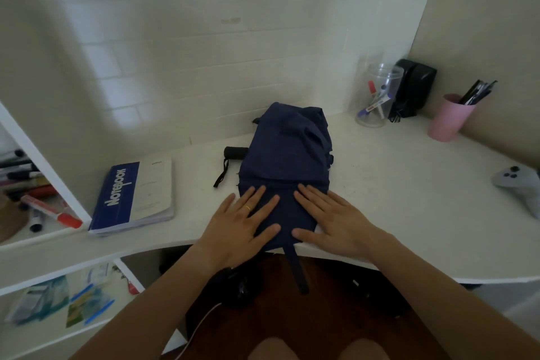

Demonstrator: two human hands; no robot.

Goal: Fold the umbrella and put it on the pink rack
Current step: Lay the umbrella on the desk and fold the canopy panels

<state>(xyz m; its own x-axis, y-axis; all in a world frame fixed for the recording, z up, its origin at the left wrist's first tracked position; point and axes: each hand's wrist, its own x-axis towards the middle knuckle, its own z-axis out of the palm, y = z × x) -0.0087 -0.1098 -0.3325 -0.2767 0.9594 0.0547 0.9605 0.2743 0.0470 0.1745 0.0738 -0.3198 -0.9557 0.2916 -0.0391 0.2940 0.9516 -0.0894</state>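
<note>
A navy blue umbrella (287, 152) lies collapsed on the white desk (394, 184), its fabric spread loosely. Its black handle (234, 152) with a wrist strap sticks out to the left. The closure strap (298, 269) hangs over the desk's front edge. My left hand (242, 222) lies flat with fingers spread on the near left part of the fabric. My right hand (330, 219) presses flat on the near right part. Neither hand grips anything. No pink rack is in view.
A blue notebook (134, 196) lies left of the umbrella. Markers (49, 210) sit on a left shelf. At the back right stand a clear jar of pens (377, 99), a black object (415, 88) and a pink cup (450, 118). A grey game controller (523, 187) lies far right.
</note>
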